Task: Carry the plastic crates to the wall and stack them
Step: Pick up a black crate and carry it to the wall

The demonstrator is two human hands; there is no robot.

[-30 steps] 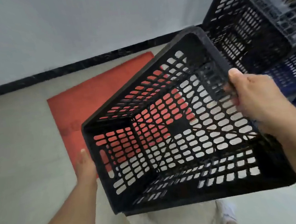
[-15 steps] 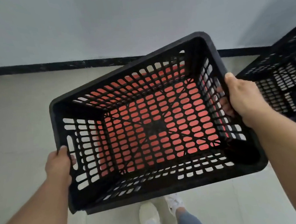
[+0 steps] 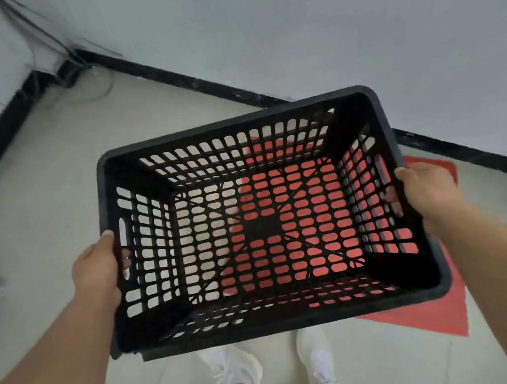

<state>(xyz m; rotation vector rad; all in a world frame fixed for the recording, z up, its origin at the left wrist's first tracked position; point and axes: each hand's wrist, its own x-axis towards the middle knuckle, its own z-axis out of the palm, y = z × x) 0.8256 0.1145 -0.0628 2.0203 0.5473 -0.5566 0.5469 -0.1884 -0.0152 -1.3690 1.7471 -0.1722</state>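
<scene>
At nine o'clock, the left hand [image 3: 97, 267] is clenched on the left end wall of the black plastic crate [image 3: 268, 221]; its thumb lies over the rim and its fingers [image 3: 125, 257] show through the slotted handle opening. The bare forearm runs down to the seven o'clock corner.

The crate fills the middle, held in the air above the floor [image 3: 43, 198], open side up and tilted a little, with its right far corner toward one o'clock sitting higher in the picture. It is empty; the pale floor shows through the left half of its perforated bottom and a red mat [image 3: 431, 314] shows through the right half. The mat lies flat on the floor under and to the right of the crate, its corner reaching out at four o'clock.

Below the crate, at six o'clock, two white shoes [image 3: 236, 368] stand on the floor.

From eleven o'clock across to three o'clock runs a black skirting strip [image 3: 171, 77] at the foot of the grey wall [image 3: 322, 28], which is near the crate's far side.

At three o'clock, the right hand [image 3: 427, 192] grasps the right end wall of the crate, thumb on the rim, fingertips visible through the holes inside.
</scene>
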